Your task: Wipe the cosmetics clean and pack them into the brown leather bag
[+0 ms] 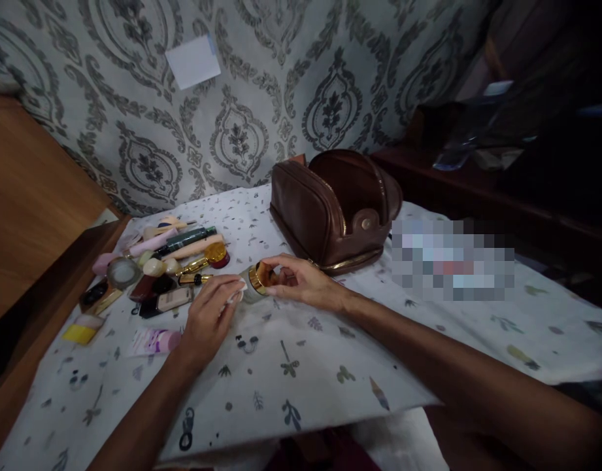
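Right hand (303, 282): gripping the jar (255, 281) by its gold end, fingers curled narrow
Left hand (213, 311): pinching a white wipe (237, 290) at the jar's left side
Jar: mid-table, tilted, between both hands, near side of the open brown bag (301, 212)
Tube (153, 341): left, near the left wrist; purple print too small to read
Foundation bottle (176, 299): left, beyond the tube; lettering unreadable

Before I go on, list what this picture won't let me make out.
In the head view:
- Brown bag: inside lost in shadow.
- White wad in the left hand: material unclear, fingers cover part.
- Gold-topped jar: partly covered by the right hand.
- Purple tube: print too small, blurred.
- Patch beside the bag: pixelated.
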`<move>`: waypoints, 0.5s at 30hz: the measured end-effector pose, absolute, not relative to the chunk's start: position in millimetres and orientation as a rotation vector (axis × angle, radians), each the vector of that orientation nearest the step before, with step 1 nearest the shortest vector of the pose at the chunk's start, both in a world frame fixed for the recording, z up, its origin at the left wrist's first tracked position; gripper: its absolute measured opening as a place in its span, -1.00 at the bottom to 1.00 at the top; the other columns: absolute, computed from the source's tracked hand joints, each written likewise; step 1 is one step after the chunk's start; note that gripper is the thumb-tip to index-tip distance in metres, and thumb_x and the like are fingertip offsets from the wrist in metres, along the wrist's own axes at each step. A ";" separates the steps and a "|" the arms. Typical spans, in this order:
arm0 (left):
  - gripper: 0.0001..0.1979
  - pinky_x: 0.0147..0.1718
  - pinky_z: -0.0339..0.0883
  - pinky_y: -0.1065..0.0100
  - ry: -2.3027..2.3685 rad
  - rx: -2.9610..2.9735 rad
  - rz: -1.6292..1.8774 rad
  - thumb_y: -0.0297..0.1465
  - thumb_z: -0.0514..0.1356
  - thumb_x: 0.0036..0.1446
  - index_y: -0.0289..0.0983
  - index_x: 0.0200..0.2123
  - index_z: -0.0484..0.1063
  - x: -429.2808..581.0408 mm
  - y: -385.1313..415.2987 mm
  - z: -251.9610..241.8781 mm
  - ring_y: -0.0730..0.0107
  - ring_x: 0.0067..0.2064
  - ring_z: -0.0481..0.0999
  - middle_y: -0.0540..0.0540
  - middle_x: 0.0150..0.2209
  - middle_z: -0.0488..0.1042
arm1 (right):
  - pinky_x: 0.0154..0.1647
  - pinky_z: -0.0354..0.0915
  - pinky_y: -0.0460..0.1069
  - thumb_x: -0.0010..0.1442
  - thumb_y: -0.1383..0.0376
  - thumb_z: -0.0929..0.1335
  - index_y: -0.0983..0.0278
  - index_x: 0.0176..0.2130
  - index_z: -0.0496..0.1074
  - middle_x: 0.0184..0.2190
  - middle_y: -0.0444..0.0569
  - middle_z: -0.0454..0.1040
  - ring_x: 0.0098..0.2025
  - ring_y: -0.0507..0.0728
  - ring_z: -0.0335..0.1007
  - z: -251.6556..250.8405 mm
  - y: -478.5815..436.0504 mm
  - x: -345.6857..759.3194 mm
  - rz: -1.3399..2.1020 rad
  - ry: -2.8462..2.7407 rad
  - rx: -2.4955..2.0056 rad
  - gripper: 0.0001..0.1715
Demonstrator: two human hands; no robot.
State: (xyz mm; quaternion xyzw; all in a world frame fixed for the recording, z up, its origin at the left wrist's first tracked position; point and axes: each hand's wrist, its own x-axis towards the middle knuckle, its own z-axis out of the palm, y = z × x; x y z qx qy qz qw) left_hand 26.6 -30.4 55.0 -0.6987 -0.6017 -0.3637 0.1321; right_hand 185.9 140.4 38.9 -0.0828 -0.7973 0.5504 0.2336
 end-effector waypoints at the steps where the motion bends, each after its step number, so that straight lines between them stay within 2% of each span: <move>1: -0.79 -0.07 0.45 0.24 -1.748 -2.028 -1.054 -0.51 0.11 0.27 -0.23 -0.07 0.43 27.0 -30.3 54.8 0.30 -0.07 0.51 -0.15 -0.13 0.51 | -0.40 0.29 -0.07 0.09 0.14 0.45 0.25 -0.02 0.47 -0.18 -0.03 0.49 -0.39 0.01 0.31 39.2 140.9 185.7 1.491 -2.189 -0.248 -0.54; 3: -0.79 -0.06 0.44 0.23 -1.738 -2.034 -1.050 -0.52 0.10 0.27 -0.23 -0.07 0.43 29.1 -30.1 54.5 0.30 -0.06 0.50 -0.15 -0.11 0.51 | -0.43 0.26 -0.08 0.15 0.12 0.41 0.28 -0.11 0.48 -0.33 -0.07 0.49 -0.44 0.01 0.29 39.1 141.3 185.5 1.462 -2.186 -0.297 -0.63; 5: -0.78 -0.05 0.43 0.23 -1.710 -2.047 -1.050 -0.54 0.10 0.27 -0.23 -0.06 0.42 32.2 -29.9 54.5 0.30 -0.05 0.50 -0.15 -0.10 0.50 | -0.44 0.24 -0.08 0.19 0.10 0.38 0.30 -0.11 0.47 -0.40 -0.09 0.46 -0.45 0.02 0.28 38.0 140.8 185.4 1.440 -2.182 -0.324 -0.63; 9: -0.76 -0.03 0.42 0.24 -1.656 -2.075 -1.028 -0.57 0.11 0.25 -0.25 -0.04 0.40 36.3 -29.6 54.4 0.31 -0.04 0.48 -0.17 -0.09 0.48 | -0.39 0.28 -0.06 0.17 0.06 0.39 0.29 0.02 0.40 -0.32 -0.07 0.46 -0.41 0.03 0.29 35.1 138.0 185.4 1.422 -2.190 -0.274 -0.49; 15: -0.64 0.09 0.37 0.15 -1.627 -2.123 -0.957 -0.63 0.09 0.23 -0.28 0.08 0.33 39.7 -31.8 51.0 0.23 0.08 0.42 -0.24 0.01 0.42 | -0.30 0.35 -0.01 0.04 0.12 0.47 0.27 0.02 0.41 -0.20 0.00 0.39 -0.32 0.07 0.34 33.3 137.9 184.9 1.303 -2.244 -0.227 -0.42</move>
